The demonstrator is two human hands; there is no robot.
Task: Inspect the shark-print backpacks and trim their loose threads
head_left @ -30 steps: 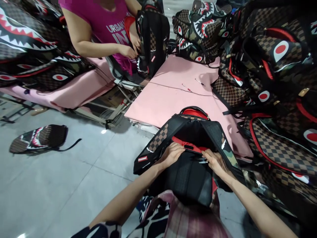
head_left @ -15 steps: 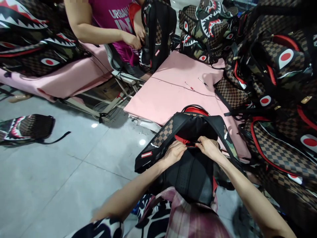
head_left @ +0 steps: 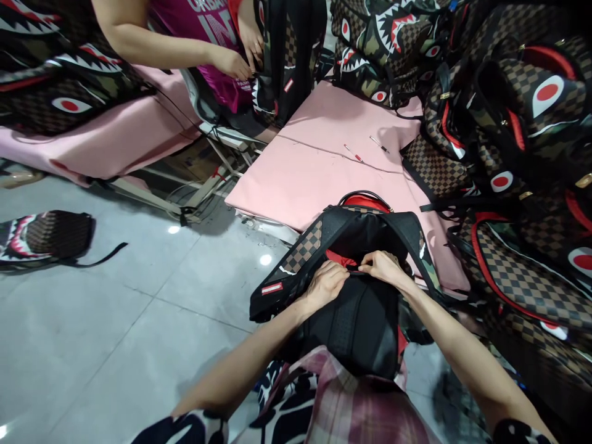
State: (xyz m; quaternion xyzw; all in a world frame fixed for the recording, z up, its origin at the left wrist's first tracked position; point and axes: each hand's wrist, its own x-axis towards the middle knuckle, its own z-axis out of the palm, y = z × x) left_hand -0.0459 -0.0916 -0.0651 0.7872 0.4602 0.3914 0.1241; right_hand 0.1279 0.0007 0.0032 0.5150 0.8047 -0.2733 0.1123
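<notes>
Mouth of backpack [head_left: 356, 320] pinched shut-tight by fingers of left hand [head_left: 326, 285] and right hand [head_left: 383, 268] at desk [head_left: 314, 179] edge — red lining [head_left: 337, 258] exposed; closing judged barely begun.

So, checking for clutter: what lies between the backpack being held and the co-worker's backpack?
In the head view, the pink table separates the held backpack from the co-worker's backpack; only two pens lie on it.

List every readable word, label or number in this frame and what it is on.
"IN": white letters on the co-worker's magenta shirt; the word above is cut off at the frame edge.
Striped red tag on the held backpack: too small to read.
Small red tag on the co-worker's backpack: too small.
</notes>
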